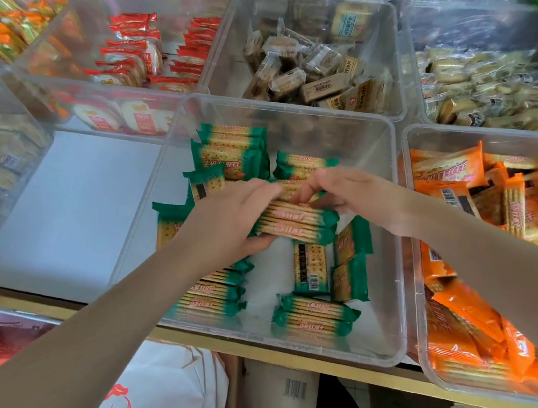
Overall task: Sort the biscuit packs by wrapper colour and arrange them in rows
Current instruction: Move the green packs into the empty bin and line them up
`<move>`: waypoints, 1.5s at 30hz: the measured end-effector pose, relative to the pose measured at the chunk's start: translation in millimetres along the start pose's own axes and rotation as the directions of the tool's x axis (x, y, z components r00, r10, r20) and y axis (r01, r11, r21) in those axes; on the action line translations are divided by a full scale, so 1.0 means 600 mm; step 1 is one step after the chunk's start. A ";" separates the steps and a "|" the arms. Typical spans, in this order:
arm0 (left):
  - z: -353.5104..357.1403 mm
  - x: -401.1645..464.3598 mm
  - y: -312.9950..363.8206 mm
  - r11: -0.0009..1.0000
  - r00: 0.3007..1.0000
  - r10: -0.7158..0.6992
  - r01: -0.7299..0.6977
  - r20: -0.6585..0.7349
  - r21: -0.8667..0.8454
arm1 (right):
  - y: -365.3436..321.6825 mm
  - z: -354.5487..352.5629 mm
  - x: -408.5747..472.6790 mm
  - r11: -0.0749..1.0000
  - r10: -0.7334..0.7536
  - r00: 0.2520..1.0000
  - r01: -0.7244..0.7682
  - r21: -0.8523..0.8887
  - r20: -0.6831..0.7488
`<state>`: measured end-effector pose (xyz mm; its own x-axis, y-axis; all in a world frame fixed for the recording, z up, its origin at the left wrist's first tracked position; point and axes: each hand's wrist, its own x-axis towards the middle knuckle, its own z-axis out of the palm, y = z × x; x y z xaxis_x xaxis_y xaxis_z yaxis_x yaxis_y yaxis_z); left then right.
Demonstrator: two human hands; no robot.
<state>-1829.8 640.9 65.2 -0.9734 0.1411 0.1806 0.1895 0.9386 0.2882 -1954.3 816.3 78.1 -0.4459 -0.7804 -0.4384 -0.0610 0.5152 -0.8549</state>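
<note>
over a clear plastic bin (393,186) at the scene's centre, the left hand (229,223) grips a stack of green-wrapped biscuit packs (294,222) from the left while the right hand (352,192) curls its fingers over the stack's top; orange-wrapped biscuit packs (482,308) fill the right-hand bin.

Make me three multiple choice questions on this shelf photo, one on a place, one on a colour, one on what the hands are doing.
1. Where does the bin of orange packs stand?
A. right of the green-pack bin
B. left of it
C. behind it

2. What colour are the wrappers of the stack of packs being held?
A. red
B. green
C. brown

3. How are the hands?
A. both idle
B. only one grips
C. both hold the stack

Answers: 1 A, it sits beside the green-pack bin on the right. 2 B, green ends show. 3 C, the left hand and right hand close on it.
</note>
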 end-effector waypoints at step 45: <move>-0.007 -0.035 -0.019 0.963 0.941 -0.249 0.214 0.230 0.165 | -0.003 0.024 -0.005 -0.018 -0.005 0.951 0.310 -0.950 0.311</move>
<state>-1810.7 625.9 62.1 -0.9926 -0.0281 -0.1183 -0.0471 0.9859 0.1605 -1940.4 812.7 76.6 -0.1462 -0.8544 -0.4986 -0.9860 0.0853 0.1429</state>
